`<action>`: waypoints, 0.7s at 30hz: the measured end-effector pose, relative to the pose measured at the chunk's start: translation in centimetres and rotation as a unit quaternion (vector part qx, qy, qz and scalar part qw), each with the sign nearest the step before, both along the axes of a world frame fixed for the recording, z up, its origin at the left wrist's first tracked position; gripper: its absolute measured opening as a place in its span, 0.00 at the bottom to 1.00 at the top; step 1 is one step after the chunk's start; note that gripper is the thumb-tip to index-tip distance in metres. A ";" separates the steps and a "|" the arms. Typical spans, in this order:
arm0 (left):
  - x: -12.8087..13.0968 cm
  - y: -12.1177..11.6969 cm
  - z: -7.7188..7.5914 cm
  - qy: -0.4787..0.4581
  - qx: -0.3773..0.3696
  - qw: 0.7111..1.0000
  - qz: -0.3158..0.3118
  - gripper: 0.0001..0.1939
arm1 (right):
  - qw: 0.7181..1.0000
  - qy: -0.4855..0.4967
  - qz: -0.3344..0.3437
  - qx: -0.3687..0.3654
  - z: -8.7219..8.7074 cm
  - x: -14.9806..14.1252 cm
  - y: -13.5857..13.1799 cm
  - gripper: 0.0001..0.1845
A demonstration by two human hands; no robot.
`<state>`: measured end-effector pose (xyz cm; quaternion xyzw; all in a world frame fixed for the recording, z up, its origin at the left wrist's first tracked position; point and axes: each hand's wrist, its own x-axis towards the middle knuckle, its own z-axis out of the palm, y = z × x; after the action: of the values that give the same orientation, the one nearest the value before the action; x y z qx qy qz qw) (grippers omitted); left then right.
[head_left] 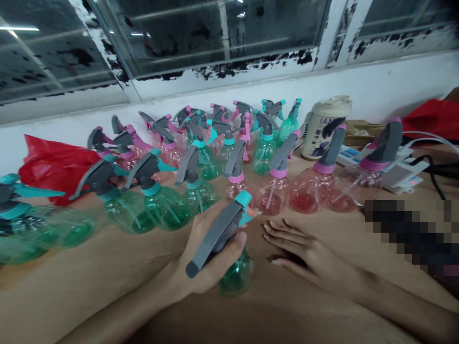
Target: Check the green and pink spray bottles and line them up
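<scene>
The left hand (210,272) is nearest, fingers wrapped around a green spray bottle (220,234) by its grey head, in front of the rows; its base is blurred, and I cannot tell whether it touches the counter (107,272). The right hand (308,251) lies palm down beside it, fingers loosely spread and holding nothing. The held bottle looks complete, head and collar on; whether anything is left to do to it cannot be read. Just beyond, green bottles (167,210) stand to the left and 4 pink-collared bottles (306,198) to the right, all visibly headed, so those seem equally far along. At the left edge, more green bodies are smeared and cut off; at the right, a pixelated patch (412,239) hides part of the counter. The back bottles (265,160) overlap too much to count, some masked by those ahead. Farther still are a paper cup (324,129), a white wall (201,91) and dark windows (222,33).
</scene>
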<state>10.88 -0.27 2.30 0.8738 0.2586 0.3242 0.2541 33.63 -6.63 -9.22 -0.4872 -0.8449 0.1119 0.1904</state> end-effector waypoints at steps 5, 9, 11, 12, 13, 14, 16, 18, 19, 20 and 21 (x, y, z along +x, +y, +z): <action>0.4 0.1 -0.2 -0.024 -0.014 1.000 -0.008 0.12 | 1.000 0.019 0.007 0.007 -0.3 0.2 0.1 0.28; 0.5 0.2 -0.2 -0.029 -0.024 0.999 -0.024 0.14 | 1.000 0.014 0.002 0.005 -0.3 0.2 0.0 0.28; 0.5 0.4 -0.2 -0.041 -0.029 0.998 -0.040 0.17 | 1.000 0.007 -0.002 0.003 -0.2 0.1 0.0 0.28; 0.5 0.5 -0.2 -0.044 -0.030 0.997 -0.050 0.18 | 1.000 0.004 -0.003 0.001 -0.2 0.1 -0.1 0.28; 0.4 0.6 -0.2 -0.045 -0.031 0.997 -0.058 0.20 | 1.000 0.004 -0.003 -0.002 -0.1 0.1 -0.1 0.28; 0.4 0.6 -0.2 -0.044 -0.032 0.996 -0.065 0.21 | 1.000 0.005 -0.004 -0.003 -0.1 0.1 -0.1 0.28; 0.4 0.7 -0.2 -0.044 -0.036 0.996 -0.073 0.24 | 1.000 0.010 -0.006 -0.002 -0.2 0.1 -0.1 0.28; 0.4 0.7 -0.2 -0.045 -0.044 0.995 -0.079 0.26 | 1.000 0.007 -0.005 0.001 -0.4 0.2 0.0 0.28; 0.4 0.7 -0.2 -0.044 -0.050 0.995 -0.080 0.27 | 1.000 0.004 -0.005 0.002 -0.4 0.2 0.0 0.28; 0.5 0.7 -0.1 -0.044 -0.056 0.994 -0.082 0.27 | 1.000 0.001 -0.005 0.002 -0.5 0.2 0.0 0.28; 0.5 0.6 -0.1 -0.041 -0.063 0.993 -0.086 0.27 | 1.000 -0.002 -0.004 0.000 -0.5 0.3 0.0 0.28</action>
<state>11.40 0.37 2.20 0.8609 0.1914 0.3202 0.3458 33.89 -6.63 -9.72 -0.4912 -0.8432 0.1098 0.1889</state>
